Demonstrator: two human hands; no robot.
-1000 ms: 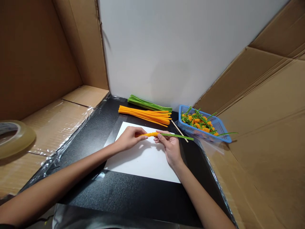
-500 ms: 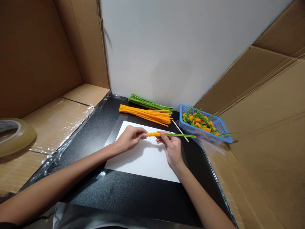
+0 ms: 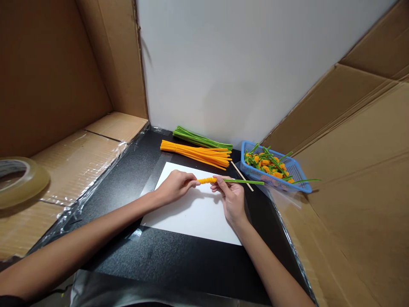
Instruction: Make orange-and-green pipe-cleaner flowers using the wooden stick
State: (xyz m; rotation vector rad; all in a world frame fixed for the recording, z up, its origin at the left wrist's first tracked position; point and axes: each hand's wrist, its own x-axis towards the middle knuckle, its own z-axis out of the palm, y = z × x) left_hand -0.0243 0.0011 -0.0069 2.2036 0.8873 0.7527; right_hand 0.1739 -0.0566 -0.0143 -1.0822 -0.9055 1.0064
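Between my hands, above a white sheet of paper (image 3: 191,217), is an orange pipe cleaner (image 3: 207,181) wound into a tight coil. My left hand (image 3: 177,186) pinches the coil's left end between thumb and fingers. At its right end my right hand (image 3: 231,196) closes thumb and fingers on the coil. A straight green pipe cleaner (image 3: 247,182) sticks out to the right from my right hand's grip. Fingers hide how the green and orange pieces join.
Behind the paper lie a bundle of orange pipe cleaners (image 3: 194,152) and a bundle of green pipe cleaners (image 3: 200,137). A thin pale stick (image 3: 242,175) rests near a blue basket (image 3: 302,172) of orange and green pieces. A tape roll (image 3: 38,183) sits at far left.
Both hands keep their grips on the coil. My right hand, with the green pipe cleaner, has shifted very slightly right; little else differs.
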